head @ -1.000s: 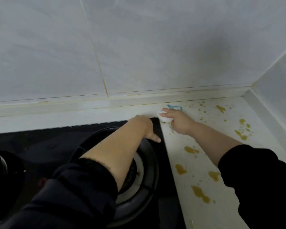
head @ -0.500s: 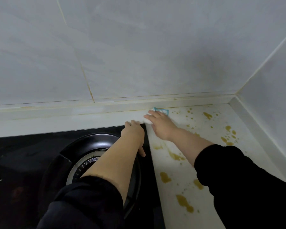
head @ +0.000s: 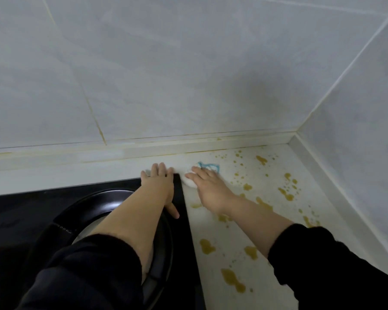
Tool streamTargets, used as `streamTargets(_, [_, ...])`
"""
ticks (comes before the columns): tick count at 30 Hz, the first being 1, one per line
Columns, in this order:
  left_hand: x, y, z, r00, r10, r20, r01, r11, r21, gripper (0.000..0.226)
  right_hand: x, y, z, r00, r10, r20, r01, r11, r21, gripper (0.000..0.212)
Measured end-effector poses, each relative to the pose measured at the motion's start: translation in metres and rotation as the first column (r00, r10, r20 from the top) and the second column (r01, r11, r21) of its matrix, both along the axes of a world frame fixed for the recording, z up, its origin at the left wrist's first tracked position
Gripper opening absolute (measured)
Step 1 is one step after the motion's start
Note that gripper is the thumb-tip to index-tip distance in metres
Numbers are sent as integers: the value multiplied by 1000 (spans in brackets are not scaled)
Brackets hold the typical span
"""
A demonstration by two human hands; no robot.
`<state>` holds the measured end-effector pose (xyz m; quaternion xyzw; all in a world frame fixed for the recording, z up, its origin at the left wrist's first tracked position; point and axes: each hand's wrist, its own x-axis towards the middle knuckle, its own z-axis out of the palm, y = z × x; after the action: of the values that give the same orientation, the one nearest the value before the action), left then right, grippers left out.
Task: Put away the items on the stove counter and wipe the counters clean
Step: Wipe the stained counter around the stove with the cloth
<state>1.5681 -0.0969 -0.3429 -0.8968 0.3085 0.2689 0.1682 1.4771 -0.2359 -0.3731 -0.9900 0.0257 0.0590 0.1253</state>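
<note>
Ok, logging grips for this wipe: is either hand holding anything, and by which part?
Nothing is gripped. The right hand presses flat on the blue-edged cloth; the left hand rests on the stove corner.

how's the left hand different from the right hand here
The left hand lies on the far corner of the black stove top; the right hand lies on the stained counter beside it. The right hand presses a white, blue-edged cloth; the left hand rests mainly on bare stove surface. Both are palm down with fingers straight.
</note>
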Motion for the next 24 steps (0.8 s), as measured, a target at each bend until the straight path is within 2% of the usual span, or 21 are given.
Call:
streamTargets(4, [3,-1,-4,1000,-4,-20,3,1000,-6,149,40,-12,-3,998,-24,-51,27,999,39,68])
streamTargets(8, [4,-3,-3,1000,-11,-24,11,1000,-3,150,16,-4,-3,999,-26,24,24,995,100,64])
streamTargets(10, [4,0,-2,1000,-9,-29,9,1000,-9,150,-15,-2,-5,998,43,51,-48,991,122,64])
streamTargets(13, [5,0,-4,999,-8,-37,7,1000,-16,151,-45,-8,-7,989,151,10,-151,982,115,65])
streamTargets(18, [5,0,-5,999,-5,-34,5,1000,-13,151,27,-7,0,999,29,34,-31,998,52,74])
streamTargets(21, [5,-1,-3,1000,-7,-30,7,1000,-2,151,56,3,-3,997,-66,49,62,995,72,72])
streamTargets(24, [5,-3,1,999,-43,-15,44,999,19,151,51,2,-9,995,-42,85,37,997,62,69])
